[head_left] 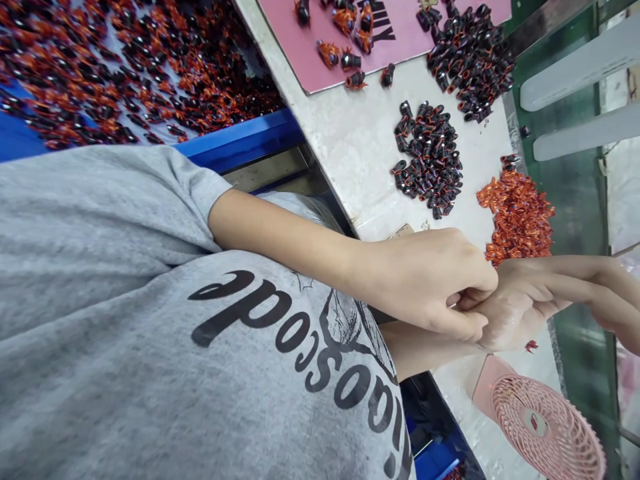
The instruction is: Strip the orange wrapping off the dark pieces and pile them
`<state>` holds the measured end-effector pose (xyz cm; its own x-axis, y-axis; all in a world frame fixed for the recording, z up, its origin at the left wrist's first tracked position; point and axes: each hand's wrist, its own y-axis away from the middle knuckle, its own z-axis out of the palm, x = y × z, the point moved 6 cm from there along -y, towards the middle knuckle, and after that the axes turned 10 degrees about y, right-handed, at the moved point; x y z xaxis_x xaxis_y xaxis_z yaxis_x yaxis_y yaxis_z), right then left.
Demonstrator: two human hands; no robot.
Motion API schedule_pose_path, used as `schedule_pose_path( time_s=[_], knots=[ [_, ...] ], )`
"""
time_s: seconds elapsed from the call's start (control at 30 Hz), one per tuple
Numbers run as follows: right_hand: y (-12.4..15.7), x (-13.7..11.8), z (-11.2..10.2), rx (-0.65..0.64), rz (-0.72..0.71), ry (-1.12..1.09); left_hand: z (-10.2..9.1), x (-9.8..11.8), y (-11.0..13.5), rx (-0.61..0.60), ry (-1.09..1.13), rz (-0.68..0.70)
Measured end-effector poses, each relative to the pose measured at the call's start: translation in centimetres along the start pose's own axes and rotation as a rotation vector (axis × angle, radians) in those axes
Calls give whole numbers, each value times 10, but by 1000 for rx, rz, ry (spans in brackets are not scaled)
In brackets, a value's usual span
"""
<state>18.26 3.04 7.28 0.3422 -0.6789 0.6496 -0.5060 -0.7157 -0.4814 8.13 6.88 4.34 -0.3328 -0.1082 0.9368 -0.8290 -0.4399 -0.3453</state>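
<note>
My left hand (430,283) reaches across my grey shirt. Its fingers are curled in a pinch against the palm of my right hand (525,303); whatever they pinch is hidden. My right hand lies palm-up over the table's edge with its fingers stretched out to the right. Just beyond both hands sits a heap of orange-red wire bits (517,217). Further off lies a pile of small black-and-red parts (430,160). One small red piece (531,345) lies on the table under my right hand.
A pink board (310,40) holds a few parts, with a second black pile (470,53) at its edge. A blue bin (240,143) full of such parts stands at the left. A pink fan (545,427) sits at the bottom right, beside a green strip (575,200).
</note>
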Motion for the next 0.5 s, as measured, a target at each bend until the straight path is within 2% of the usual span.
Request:
schedule_pose_path(
  time_s=[0.07,0.13,0.37,0.5],
  knots=[
    [5,-7,-17,12,2,35,0,0,0,4,-3,-11],
    [6,-11,-23,-3,4,39,-1,-1,0,7,-8,-24],
    [1,-12,-20,-10,-38,49,-3,0,2,24,15,-15],
    [4,-8,-18,-59,-68,52,2,-4,3,1,5,69]
  ],
)
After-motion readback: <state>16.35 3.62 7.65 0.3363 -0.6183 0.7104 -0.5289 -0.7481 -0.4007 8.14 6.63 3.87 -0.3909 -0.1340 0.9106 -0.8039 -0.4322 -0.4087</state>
